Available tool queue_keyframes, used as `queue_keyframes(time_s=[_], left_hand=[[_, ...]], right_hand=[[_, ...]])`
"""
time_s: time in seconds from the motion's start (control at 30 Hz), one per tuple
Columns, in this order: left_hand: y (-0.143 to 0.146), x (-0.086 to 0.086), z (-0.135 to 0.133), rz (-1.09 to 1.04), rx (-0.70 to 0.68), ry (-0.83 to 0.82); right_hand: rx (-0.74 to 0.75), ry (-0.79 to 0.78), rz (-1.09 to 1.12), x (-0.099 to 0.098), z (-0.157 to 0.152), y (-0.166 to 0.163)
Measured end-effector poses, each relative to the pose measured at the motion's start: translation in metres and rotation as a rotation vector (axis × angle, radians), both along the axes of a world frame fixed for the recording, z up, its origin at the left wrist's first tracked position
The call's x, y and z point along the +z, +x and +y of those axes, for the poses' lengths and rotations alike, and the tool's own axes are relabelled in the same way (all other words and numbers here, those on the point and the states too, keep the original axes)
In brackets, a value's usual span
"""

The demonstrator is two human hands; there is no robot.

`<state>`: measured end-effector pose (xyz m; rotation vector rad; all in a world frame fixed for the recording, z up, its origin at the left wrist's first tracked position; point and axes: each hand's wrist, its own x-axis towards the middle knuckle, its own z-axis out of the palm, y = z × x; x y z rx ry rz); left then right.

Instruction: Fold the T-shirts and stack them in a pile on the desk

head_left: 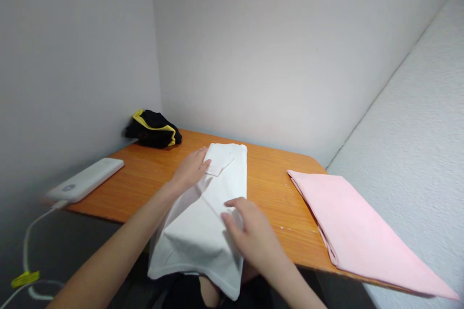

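A white T-shirt (203, 224), partly folded into a long strip, lies on the wooden table (273, 188). Its lower end hangs over the front edge towards my lap. What looks like a sleeve is folded over near the far end. My left hand (191, 170) rests along the left edge of the shirt by that sleeve, fingers stretched out. Over the right side of the cloth is my right hand (250, 231), its thumb and bent fingers apart with nothing visible between them. Its fingertips are at or just above the fabric.
Folded pink cloth (366, 227) lies along the table's right side, reaching the front edge. A white power bank (89, 181) with a plugged-in cable (27, 246) is at the left edge. A black and yellow bundled cloth (154, 128) sits in the far left corner. Walls enclose the table.
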<state>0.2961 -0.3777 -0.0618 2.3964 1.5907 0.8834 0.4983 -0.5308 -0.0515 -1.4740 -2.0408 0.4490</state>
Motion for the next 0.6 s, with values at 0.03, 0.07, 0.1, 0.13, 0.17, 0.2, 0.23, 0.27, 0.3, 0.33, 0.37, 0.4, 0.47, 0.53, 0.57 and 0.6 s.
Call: queue_keyframes(time_s=[0.03,0.07,0.1,0.13,0.17,0.2,0.23,0.27,0.3,0.33,0.37,0.4,0.47,0.53,0.57,0.6], left_hand=[[-0.011,0.001,-0.028,-0.055,0.061,0.031],[-0.023,-0.001,-0.059,-0.118,0.131,0.06],[-0.033,-0.008,-0.091,-0.256,0.216,0.097],[-0.041,-0.018,-0.121,-0.342,0.296,0.102],[-0.048,-0.032,-0.149,-0.385,0.376,0.105],[-0.053,-0.048,-0.171,-0.402,0.415,0.103],[-0.056,-0.065,-0.188,-0.415,0.42,0.08],[-0.057,-0.081,-0.199,-0.424,0.437,0.062],[-0.056,-0.095,-0.205,-0.433,0.442,0.04],[-0.054,-0.106,-0.207,-0.447,0.446,0.014],[-0.052,-0.113,-0.205,-0.464,0.446,-0.016],[-0.049,-0.117,-0.202,-0.483,0.43,-0.053],[-0.046,-0.116,-0.197,-0.522,0.371,-0.129],[-0.047,-0.109,-0.195,-0.561,0.338,-0.19],[-0.05,-0.106,-0.197,-0.586,0.339,-0.21],[-0.054,-0.103,-0.199,-0.616,0.352,-0.226]], right_hand=[[-0.097,0.017,-0.007,-0.002,0.008,0.018],[-0.159,0.019,-0.02,-0.006,0.018,0.034],[-0.199,0.013,-0.034,-0.01,0.029,0.049],[-0.226,0.003,-0.051,-0.015,0.042,0.061],[-0.247,-0.007,-0.075,-0.018,0.055,0.07],[-0.267,-0.016,-0.111,-0.02,0.07,0.076],[-0.286,-0.022,-0.17,-0.02,0.085,0.079],[-0.299,-0.027,-0.244,-0.019,0.1,0.079],[-0.301,-0.032,-0.321,-0.018,0.114,0.076],[-0.291,-0.037,-0.391,-0.016,0.128,0.071],[-0.274,-0.041,-0.446,-0.016,0.141,0.065],[-0.249,-0.049,-0.482,-0.017,0.152,0.057],[-0.195,-0.073,-0.512,-0.023,0.168,0.043],[-0.145,-0.108,-0.538,-0.032,0.179,0.032],[-0.125,-0.125,-0.547,-0.037,0.182,0.028],[-0.112,-0.138,-0.552,-0.041,0.185,0.027]])
